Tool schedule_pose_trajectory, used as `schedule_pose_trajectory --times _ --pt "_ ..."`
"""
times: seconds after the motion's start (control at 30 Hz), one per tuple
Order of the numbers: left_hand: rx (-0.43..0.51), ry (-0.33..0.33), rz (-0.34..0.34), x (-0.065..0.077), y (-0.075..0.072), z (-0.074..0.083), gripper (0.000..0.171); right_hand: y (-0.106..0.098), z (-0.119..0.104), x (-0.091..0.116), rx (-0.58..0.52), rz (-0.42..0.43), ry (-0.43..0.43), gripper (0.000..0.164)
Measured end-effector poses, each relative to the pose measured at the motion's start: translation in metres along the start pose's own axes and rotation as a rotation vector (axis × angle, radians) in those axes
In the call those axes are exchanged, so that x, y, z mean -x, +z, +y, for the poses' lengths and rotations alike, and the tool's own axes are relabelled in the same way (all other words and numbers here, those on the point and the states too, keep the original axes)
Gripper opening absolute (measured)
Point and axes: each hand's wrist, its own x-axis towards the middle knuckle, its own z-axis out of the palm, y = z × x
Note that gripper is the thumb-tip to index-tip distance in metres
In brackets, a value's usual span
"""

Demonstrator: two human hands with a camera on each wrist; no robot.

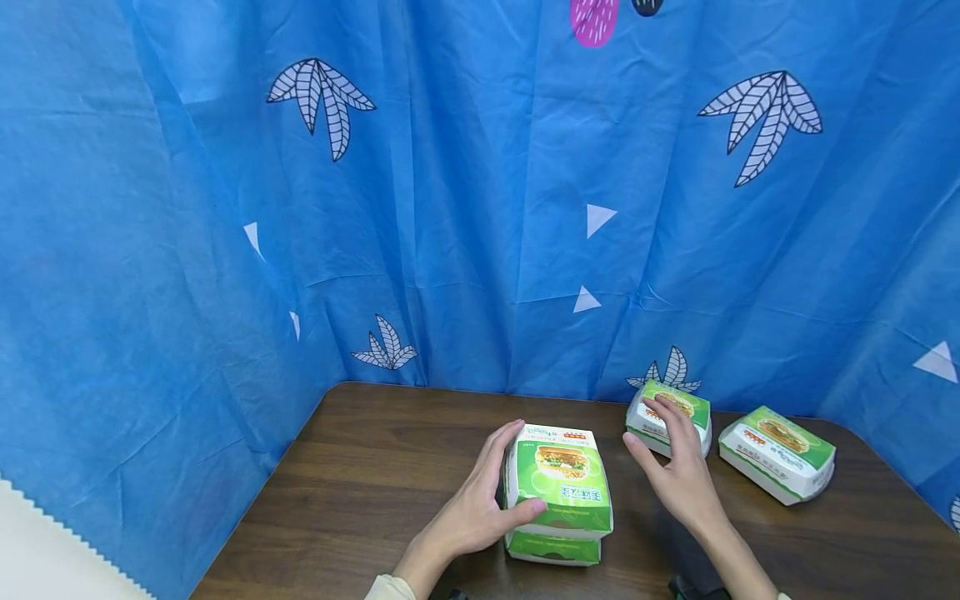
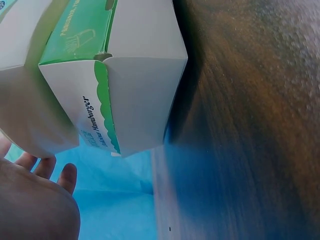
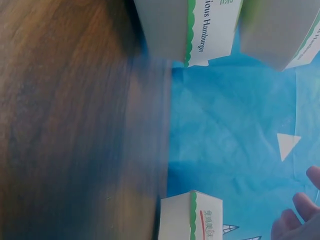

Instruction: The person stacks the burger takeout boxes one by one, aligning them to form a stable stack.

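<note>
Two green-and-white hamburger boxes are stacked near the middle front of the table in the head view. My left hand (image 1: 468, 512) grips the upper hamburger box (image 1: 570, 492) at its left side, the thumb over the near left corner and the fingers along the far left. Beneath it sits the lower hamburger box (image 1: 555, 550), also large in the left wrist view (image 2: 137, 100). My right hand (image 1: 681, 479) is raised to the right of the stack with fingers spread, holding nothing. From the head camera it overlaps part of a back hamburger box (image 1: 693, 412).
Another hamburger box (image 1: 780, 454) lies at the right of the dark wooden table (image 1: 360, 483), beside the back box. A blue patterned curtain (image 1: 465, 208) hangs along the table's back edge and both sides.
</note>
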Motion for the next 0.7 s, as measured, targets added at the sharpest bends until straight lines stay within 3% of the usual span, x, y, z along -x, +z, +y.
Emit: schedule_pose_trajectory --times 0.5,0.7 --pt "-0.005 0.019 0.005 0.0 -0.001 0.0 0.092 0.005 0.015 0.001 0.098 0.047 0.056 0.077" --pt "-0.001 0.028 -0.001 0.0 -0.002 0.0 0.093 0.007 0.023 0.004 0.149 0.024 0.097 0.08"
